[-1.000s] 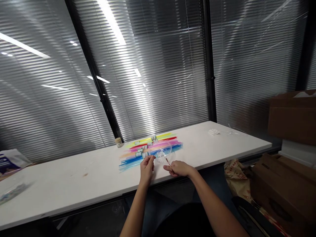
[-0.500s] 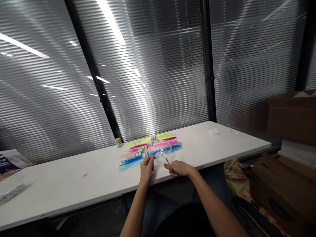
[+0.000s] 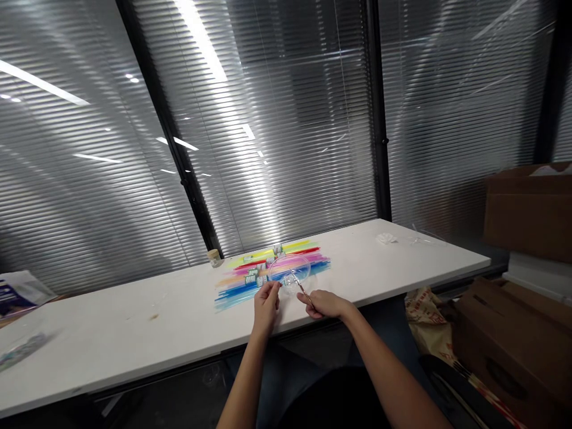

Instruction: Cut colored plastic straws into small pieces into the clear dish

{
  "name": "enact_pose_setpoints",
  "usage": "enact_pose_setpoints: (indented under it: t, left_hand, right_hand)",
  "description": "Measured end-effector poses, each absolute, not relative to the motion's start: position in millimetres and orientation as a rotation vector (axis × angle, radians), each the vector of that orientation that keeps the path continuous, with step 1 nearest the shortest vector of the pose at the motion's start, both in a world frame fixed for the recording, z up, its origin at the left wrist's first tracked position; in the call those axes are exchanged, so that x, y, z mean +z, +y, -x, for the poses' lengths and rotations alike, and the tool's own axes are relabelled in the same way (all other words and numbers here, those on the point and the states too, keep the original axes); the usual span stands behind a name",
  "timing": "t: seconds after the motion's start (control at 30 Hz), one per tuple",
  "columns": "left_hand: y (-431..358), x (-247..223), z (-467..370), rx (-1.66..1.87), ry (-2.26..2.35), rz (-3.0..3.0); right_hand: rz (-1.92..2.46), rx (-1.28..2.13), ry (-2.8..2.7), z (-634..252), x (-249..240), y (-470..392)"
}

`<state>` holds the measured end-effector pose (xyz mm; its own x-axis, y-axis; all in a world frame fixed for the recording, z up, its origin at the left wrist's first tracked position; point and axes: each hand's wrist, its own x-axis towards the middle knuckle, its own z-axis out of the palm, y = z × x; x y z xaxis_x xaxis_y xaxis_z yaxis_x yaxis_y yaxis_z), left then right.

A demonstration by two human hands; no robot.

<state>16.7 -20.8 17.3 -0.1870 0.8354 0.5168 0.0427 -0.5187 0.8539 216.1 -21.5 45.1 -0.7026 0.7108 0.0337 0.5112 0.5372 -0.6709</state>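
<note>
My right hand is closed around a slim copper-coloured tool, whose narrow tip points away from me and to the left. Whether it is tweezers or scissors is too small to tell. My left hand is closed in a pinch near the table's front edge, with a tiny bluish bit at its fingertips that I cannot make out. Just beyond both hands is a clear round loop or rim, with the tool's tip within its outline. Under and behind it lie bundles of thin coloured strips, in blue, pink, red, orange and yellow.
Small labelled packets lie on the strips. A jar with a tan lid stands at the white table's back edge. Crumpled white tissue lies right, a clear bag left. Cardboard boxes are stacked on the right.
The tool in my right hand has shifted slightly to the left at its tip. My left hand stays almost in place.
</note>
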Motion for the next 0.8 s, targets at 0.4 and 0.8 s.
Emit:
enact_pose_setpoints:
  t: [0.4, 0.8]
  left_hand:
    - [-22.6, 17.7, -17.8, 1.743, 1.054, -1.513]
    - [-22.9, 17.2, -17.4, 1.781, 1.067, -1.505]
  right_hand:
    - [0.977, 0.947, -2.513, -218.1, 45.8, -21.2]
    - [0.960, 0.969, -2.452, -218.1, 42.9, -20.0]
